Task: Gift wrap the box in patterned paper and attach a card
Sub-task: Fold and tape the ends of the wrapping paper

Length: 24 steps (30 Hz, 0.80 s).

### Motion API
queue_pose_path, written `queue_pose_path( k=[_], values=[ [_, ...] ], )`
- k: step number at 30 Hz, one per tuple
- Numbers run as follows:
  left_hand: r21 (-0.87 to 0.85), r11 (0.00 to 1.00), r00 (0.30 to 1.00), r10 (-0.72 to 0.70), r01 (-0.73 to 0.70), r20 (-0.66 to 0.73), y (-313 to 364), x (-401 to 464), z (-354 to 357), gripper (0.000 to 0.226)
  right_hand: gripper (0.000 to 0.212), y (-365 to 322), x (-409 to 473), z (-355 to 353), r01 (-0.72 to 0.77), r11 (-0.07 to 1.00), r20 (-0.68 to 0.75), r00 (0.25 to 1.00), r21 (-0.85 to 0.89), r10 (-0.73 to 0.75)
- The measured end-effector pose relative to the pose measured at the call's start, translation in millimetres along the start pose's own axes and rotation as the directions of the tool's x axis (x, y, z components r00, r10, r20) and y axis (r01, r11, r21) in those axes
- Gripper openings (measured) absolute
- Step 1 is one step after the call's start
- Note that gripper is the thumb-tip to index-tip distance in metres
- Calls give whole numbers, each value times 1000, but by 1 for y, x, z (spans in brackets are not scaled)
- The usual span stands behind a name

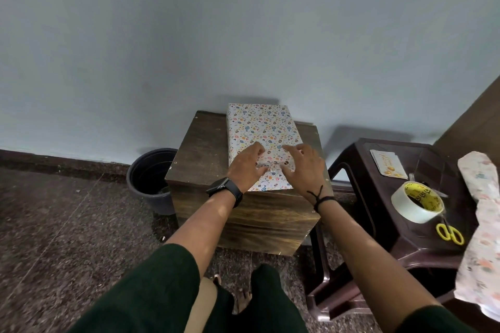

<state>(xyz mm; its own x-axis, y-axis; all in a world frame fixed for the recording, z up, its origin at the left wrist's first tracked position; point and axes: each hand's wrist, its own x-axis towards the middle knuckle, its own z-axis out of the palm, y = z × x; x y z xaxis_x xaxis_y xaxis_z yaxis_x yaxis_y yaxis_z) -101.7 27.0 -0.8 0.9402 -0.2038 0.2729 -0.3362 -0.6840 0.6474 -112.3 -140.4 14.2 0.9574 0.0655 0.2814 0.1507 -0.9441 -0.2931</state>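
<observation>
The box (263,138), already covered in patterned paper, lay on a dark wooden stand (200,151) against the far wall. Both hands rested on its near end, the left hand (247,167) and right hand (304,167) with fingers spread, pressing the paper flat. To the right, a brown plastic stool (378,197) held the card (388,166), a tape roll (418,201) and yellow scissors (450,234).
</observation>
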Motion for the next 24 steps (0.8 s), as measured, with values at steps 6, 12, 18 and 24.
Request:
queue_pose_path(
  k=[6,12,18,24],
  values=[
    [412,911,999,37,-26,-20,11,6,15,41,50,13,-2,6,48,999,113,993,-12,-46],
    [573,817,997,77,-67,6,13,8,22,28,48,16,-7,13,78,997,62,995,-26,-77],
    [515,849,991,135,-119,7,11,4,18,25,52,13,-11,12,76,997,54,996,-35,-74],
    [236,935,964,262,-266,49,-18,-13,-12,19,40,-27,-44,6,-6,988,36,999,-156,12]
  ],
)
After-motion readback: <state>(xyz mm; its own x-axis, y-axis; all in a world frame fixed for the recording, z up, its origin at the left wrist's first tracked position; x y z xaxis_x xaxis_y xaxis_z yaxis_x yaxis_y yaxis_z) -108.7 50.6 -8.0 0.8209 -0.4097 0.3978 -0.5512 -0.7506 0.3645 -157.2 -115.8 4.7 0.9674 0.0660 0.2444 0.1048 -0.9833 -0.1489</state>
